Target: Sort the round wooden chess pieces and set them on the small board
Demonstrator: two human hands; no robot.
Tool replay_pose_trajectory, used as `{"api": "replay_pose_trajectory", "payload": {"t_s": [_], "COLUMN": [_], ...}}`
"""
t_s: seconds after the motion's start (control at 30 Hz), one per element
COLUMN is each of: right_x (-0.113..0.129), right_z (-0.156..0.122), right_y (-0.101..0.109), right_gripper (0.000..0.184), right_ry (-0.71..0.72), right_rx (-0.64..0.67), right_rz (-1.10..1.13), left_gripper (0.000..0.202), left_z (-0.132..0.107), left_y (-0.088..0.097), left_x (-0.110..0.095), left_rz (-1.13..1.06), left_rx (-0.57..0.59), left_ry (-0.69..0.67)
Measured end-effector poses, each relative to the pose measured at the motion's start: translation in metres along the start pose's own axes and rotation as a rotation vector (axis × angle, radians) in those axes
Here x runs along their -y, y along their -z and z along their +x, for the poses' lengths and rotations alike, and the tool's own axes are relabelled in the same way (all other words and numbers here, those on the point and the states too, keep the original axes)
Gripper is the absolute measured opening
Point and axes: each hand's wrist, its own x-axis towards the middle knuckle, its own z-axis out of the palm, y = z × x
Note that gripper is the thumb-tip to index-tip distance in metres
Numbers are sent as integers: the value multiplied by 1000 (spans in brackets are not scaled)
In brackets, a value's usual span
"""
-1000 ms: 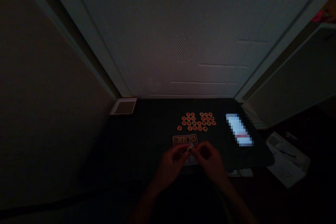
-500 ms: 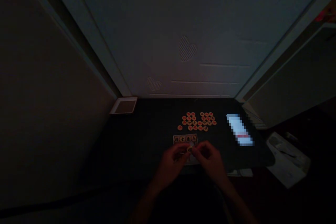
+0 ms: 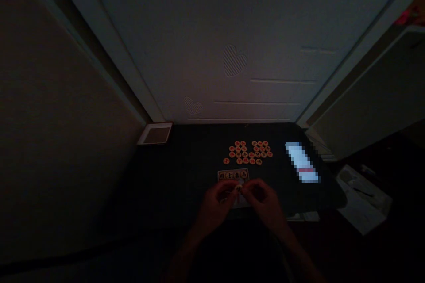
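Between the fingertips of both hands is one round xiangqi piece (image 3: 238, 188) with a dark character. My left hand (image 3: 217, 198) pinches it from the left, and my right hand (image 3: 263, 199) grips its other side. Just beneath them lies a shallow box (image 3: 244, 203), partly hidden by the hands; a row of several dark-marked pieces (image 3: 229, 176) sits along its far end. Beyond the box, several loose xiangqi pieces (image 3: 245, 154), most with red characters and some with dark ones, lie flat in uneven rows on the dark table (image 3: 186, 159).
A bright, pixelated slab (image 3: 302, 162) lies on the table's right side. A shallow tray-like lid (image 3: 157, 135) rests at the far left corner. A white door with heart reliefs (image 3: 234, 60) stands behind the table. Papers and a pale box (image 3: 363, 205) are lower down on the right.
The whole view has shifted slightly. Both hands stay together on the same piece, with only a small movement of the fingers; the loose pieces keep their places.
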Motion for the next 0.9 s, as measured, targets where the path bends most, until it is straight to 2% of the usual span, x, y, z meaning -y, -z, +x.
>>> {"api": "replay_pose_trajectory", "payload": {"t_s": [0.27, 0.47, 0.67, 0.9], "right_x": [-6, -8, -4, -6], "right_z": [-2, -2, -3, -3], "right_y": [2, 3, 3, 4], "right_gripper": [15, 6, 15, 13], "right_ry": [68, 222, 296, 292], "right_rx": [34, -2, 16, 5], "right_rz": [-12, -69, -168, -168], "left_gripper": [22, 24, 22, 23], "left_z": [3, 4, 5, 3], "left_y": [1, -1, -3, -3], "left_x": [-1, -1, -2, -4], "left_rz": [-4, -75, -125, -99], "left_rx": [-32, -40, -40, -14], "left_ry": [48, 112, 109, 91]}}
